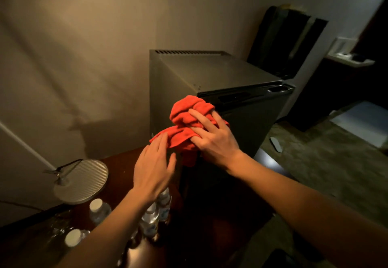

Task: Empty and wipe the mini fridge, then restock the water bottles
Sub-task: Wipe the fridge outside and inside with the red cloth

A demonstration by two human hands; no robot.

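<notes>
The dark mini fridge [212, 72] stands against the wall with its door shut. A bunched red cloth [189, 112] sits against the fridge's front left corner. My right hand [212, 135] grips the cloth, fingers spread over it and thumb under a fold. My left hand [154, 169] is just below and left of the cloth, fingers straight, fingertips touching its lower edge. Several water bottles [98, 211] with white caps stand on the dark wooden table [119, 169] below my left arm, some hidden by it.
A round ribbed metal lamp base [84, 180] with a white stem stands on the table's left side. Behind the fridge a black folded object [285, 37] leans on the wall. Carpeted floor [315, 162] lies to the right, with a small grey object on it.
</notes>
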